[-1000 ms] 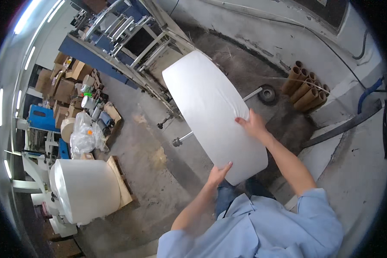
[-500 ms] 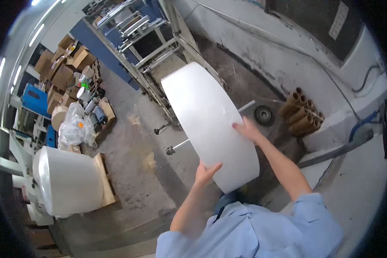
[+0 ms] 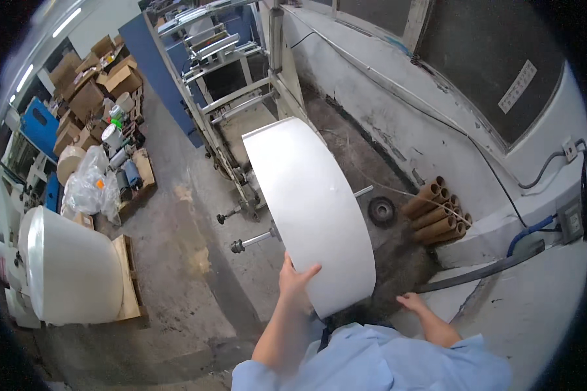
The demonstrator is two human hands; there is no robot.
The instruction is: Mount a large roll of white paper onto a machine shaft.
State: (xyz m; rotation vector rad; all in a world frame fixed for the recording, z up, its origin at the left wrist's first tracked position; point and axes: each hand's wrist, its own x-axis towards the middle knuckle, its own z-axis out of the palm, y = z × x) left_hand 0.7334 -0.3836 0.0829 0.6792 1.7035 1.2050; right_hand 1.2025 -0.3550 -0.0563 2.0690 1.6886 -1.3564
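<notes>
A large, wide white roll of film or paper (image 3: 316, 208) stands on edge in front of me. A metal shaft (image 3: 257, 240) runs through it; its knobbed end sticks out on the left and a plain end shows on the right. My left hand (image 3: 297, 277) grips the roll's near left edge, thumb over the white face and fingers along the side. Off the roll, my right hand (image 3: 412, 302) hangs in the air near the low wall, fingers loosely stretched and nothing visible in them. The roll's core is hidden.
A metal machine frame with rollers (image 3: 241, 104) stands beyond the roll. On the right are a black ring-shaped weight (image 3: 382, 212) and several brown cardboard tubes (image 3: 437, 212). A big wrapped roll (image 3: 78, 267) sits on a wooden pallet (image 3: 129, 274) at left, cartons (image 3: 88, 98) behind.
My right hand has let go of the roll's right side and drawn back toward me. My left hand keeps its place on the edge. The view has shifted somewhat.
</notes>
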